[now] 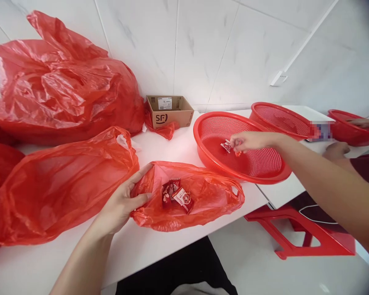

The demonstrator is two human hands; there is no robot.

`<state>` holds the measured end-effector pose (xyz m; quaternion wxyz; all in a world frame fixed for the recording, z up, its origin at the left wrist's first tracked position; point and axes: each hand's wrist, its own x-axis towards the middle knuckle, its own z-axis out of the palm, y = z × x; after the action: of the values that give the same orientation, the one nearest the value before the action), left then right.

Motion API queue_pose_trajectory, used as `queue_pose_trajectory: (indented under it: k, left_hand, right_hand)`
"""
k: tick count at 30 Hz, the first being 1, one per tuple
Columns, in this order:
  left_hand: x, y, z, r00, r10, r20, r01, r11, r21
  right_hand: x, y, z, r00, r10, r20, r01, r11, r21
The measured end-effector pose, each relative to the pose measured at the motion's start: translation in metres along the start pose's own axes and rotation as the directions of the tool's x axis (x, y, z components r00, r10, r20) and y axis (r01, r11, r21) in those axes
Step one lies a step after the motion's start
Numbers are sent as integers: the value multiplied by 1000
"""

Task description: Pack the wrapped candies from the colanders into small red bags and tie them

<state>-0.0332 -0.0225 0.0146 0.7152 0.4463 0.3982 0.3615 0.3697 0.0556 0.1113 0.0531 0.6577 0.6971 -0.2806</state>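
My left hand (126, 200) grips the left rim of a red plastic bag (209, 196), thumb inside and fingers around the outside, so its mouth gapes. Several small red-and-white wrapped packets (183, 197) lie in this bag. Over a red perforated plastic basket (203, 155) is my right hand (242, 141), its fingers closed on small wrapped packets. One white-and-red packet (226, 146) pokes out at the fingertips, and a bit of red wrapper shows below them. How many it holds is hidden by the fingers.
Another opened red bag (64, 188) lies at left, before a big stuffed red bag (70, 94). A cardboard box (175, 116) stands by the wall. Two more red baskets (276, 119) are at right, where another person's hand (367, 123) reaches. A red stool (310, 241) stands below.
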Motion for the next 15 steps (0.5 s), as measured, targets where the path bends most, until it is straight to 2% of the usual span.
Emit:
queue_pose_trajectory:
  k: [2, 4, 6, 8, 9, 11, 13, 15]
  left_hand:
    - [0, 0, 0, 1000, -2, 8, 2, 1000, -7]
    - [0, 0, 0, 1000, -9, 9, 9, 1000, -20]
    - [0, 1, 0, 1000, -15, 3, 15, 1000, -26]
    - [-1, 1, 1, 1000, -15, -2, 14, 1000, -28]
    - [-1, 2, 1, 1000, -12, -2, 12, 999, -30]
    - [-1, 2, 1, 1000, -7, -4, 7, 999, -37]
    - [-1, 2, 2, 1000, -3, -5, 3, 999, -34]
    - [-2, 2, 2, 1000, 3, -4, -3, 1000, -28]
  right_hand:
    - [-21, -33, -4, 987, -158, -39, 163, 967, 196]
    - [-43, -67, 1, 966, -247, -80, 259, 932, 253]
    - [-54, -93, 12, 939, -327, -105, 343, 911, 229]
    - [-49, -102, 21, 915, -349, -205, 376, 919, 116]
    - [-40, -99, 22, 902, -332, -274, 354, 934, 35]
    - [-14, -77, 21, 889, -251, -383, 214, 967, -137]
    - [16, -44, 17, 923, -132, -363, 20, 955, -297]
    - [41, -12, 17, 974, -13, -226, -78, 918, -389]
